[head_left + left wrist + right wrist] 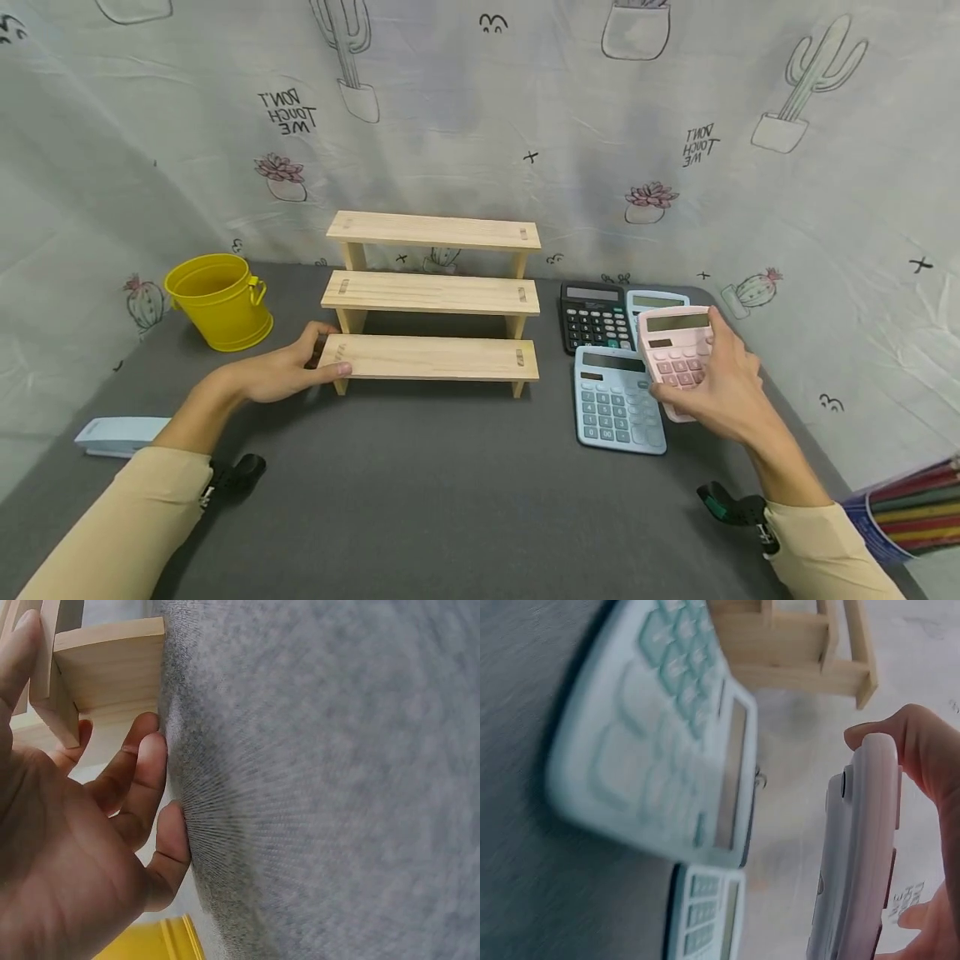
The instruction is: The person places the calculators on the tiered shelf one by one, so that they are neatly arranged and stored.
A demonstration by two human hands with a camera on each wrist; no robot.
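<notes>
A three-tier wooden step shelf (427, 357) stands at the middle of the table. My left hand (288, 367) grips the left end of its lowest board, the thumb (21, 656) over the board and the other fingers spread beside and behind it. At the right, my right hand (716, 387) holds a pink calculator (678, 346) between thumb and fingers. In the right wrist view the pink calculator (866, 855) shows edge-on, raised off the table. Beneath and beside it lie a blue calculator (618, 408), a black calculator (592, 321) and another light blue calculator (656, 298), partly covered.
A yellow bucket (217, 304) stands left of the shelf. Near the left sleeve lies a light blue stapler-like object (123, 435), partly hidden by the arm. A holder of colored pencils (915, 508) is at the right edge. A printed cloth (465, 125) hangs behind the grey table (450, 500).
</notes>
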